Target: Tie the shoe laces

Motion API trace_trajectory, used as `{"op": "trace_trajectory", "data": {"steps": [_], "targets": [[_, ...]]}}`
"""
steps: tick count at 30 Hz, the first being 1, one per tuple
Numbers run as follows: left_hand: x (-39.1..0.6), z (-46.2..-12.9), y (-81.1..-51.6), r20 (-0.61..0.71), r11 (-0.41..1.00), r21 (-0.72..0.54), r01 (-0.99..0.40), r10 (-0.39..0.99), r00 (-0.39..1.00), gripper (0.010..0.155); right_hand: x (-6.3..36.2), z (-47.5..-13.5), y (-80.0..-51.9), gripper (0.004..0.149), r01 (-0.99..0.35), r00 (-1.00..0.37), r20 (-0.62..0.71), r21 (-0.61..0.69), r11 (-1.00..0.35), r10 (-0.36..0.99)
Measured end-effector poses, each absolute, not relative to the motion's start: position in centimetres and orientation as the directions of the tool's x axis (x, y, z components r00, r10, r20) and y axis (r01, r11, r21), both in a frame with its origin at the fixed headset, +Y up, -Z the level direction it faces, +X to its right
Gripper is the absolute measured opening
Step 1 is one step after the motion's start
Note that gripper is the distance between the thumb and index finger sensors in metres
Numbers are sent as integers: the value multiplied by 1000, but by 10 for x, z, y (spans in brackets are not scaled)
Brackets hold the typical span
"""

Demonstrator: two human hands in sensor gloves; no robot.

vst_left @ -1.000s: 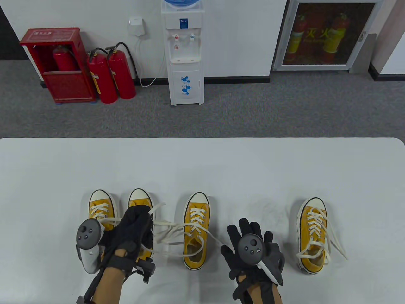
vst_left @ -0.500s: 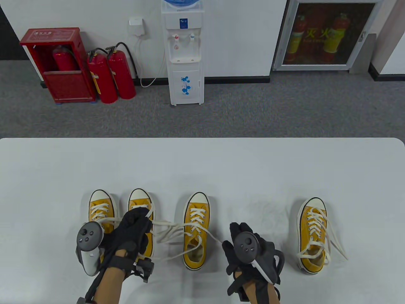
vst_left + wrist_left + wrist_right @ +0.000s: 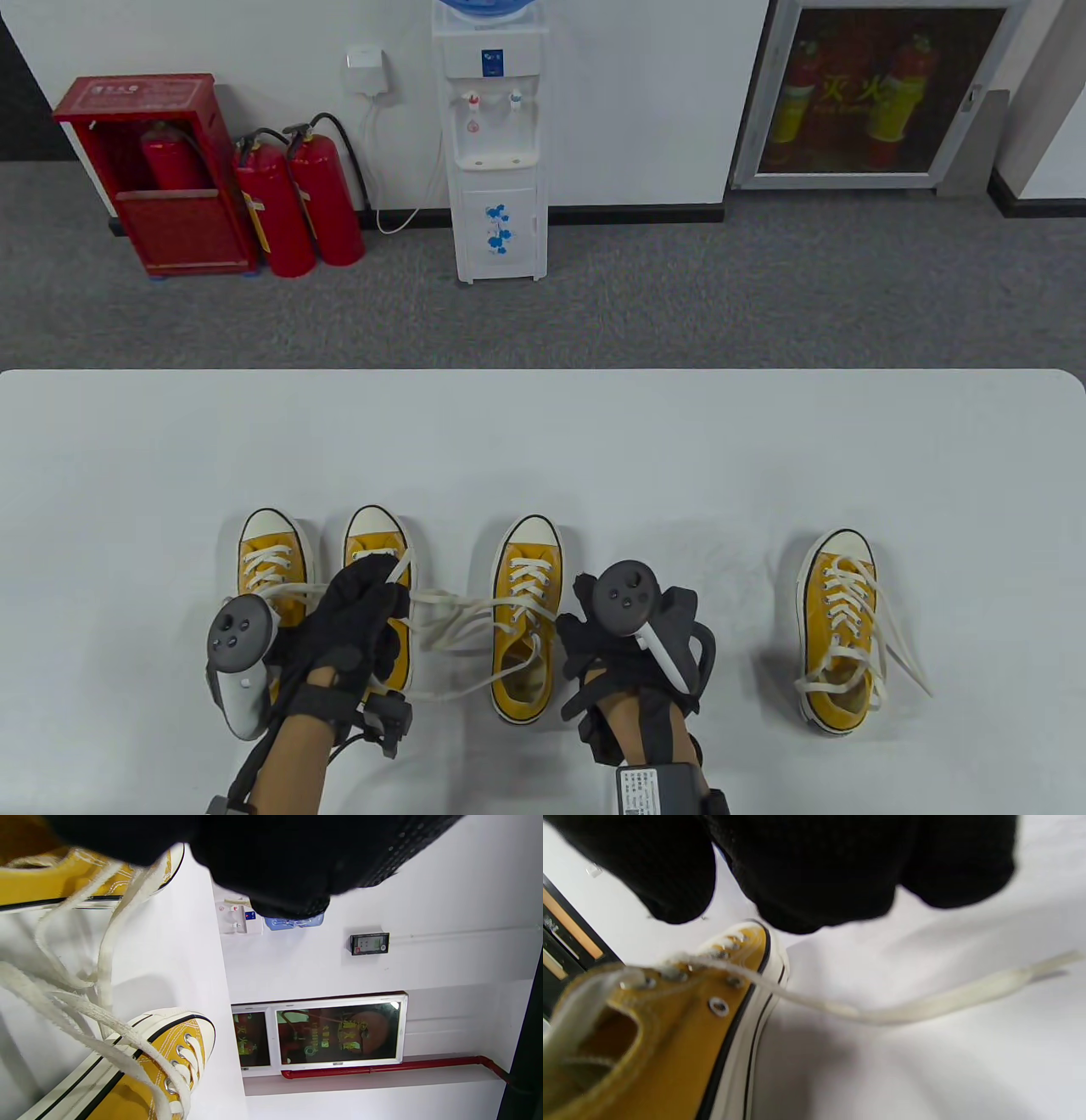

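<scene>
White counter (image 3: 543, 441) carries four yellow shoes (image 3: 526, 620); grey carpet, water dispenser (image 3: 498, 144), red extinguishers (image 3: 297, 204) behind. Left hand (image 3: 356, 620) pinches lace (image 3: 458, 615); right hand (image 3: 628, 645) grip unclear.

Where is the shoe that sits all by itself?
In the table view, the lone yellow shoe sits far right on the white table, apart from the other three, to the right of the right hand.
</scene>
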State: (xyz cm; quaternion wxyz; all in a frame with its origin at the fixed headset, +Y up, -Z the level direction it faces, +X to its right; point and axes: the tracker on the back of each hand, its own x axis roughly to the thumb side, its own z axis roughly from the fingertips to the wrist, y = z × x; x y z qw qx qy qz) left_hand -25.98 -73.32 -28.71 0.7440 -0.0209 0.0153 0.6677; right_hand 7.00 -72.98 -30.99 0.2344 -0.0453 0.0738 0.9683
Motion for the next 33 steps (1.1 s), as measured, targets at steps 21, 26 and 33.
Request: {"op": "trace_trajectory", "data": {"steps": [21, 26, 33], "targets": [[-255, -287, -734, -51, 133, -37, -990, 990, 135, 52, 97, -299, -728, 41, -659, -741, -69, -119, -743, 668], [-255, -287, -735, -54, 138, -36, -990, 989, 139, 52, 123, -284, -715, 42, -789, -565, 26, -308, -531, 825], [-254, -287, -734, -55, 130, -36, -991, 990, 132, 52, 149, -275, -708, 42, -892, -305, 170, -395, -219, 937]]}}
